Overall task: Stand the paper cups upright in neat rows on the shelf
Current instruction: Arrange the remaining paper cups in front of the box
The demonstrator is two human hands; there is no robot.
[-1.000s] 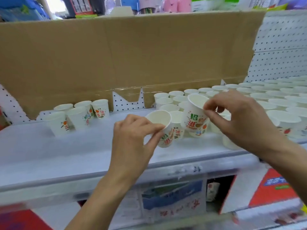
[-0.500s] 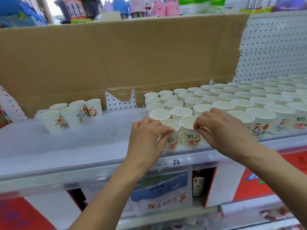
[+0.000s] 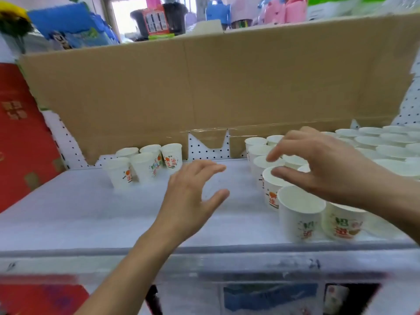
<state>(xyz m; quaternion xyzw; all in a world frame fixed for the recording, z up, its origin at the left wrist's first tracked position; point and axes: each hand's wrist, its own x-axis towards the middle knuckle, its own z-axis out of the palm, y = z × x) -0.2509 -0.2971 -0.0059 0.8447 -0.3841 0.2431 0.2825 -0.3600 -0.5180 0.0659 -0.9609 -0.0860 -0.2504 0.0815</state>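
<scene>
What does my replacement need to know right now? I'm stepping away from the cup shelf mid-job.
Left hand: open, empty, over the bare middle of the shelf.
Right hand: open, empty, above the left end of the rows.
Done: cup rows stand upright on the right, reaching the front edge.
Left: five loose cups stand upright at the back left, apart from the rows; probably bring them over and line them up.

Our left hand (image 3: 188,198) hovers over the shelf (image 3: 91,212), fingers spread, holding nothing. Our right hand (image 3: 325,167) hangs relaxed just above the upright paper cups (image 3: 300,212) in rows at right. Five more cups (image 3: 145,164) stand clustered back left, near the cardboard sheet (image 3: 204,87).
</scene>
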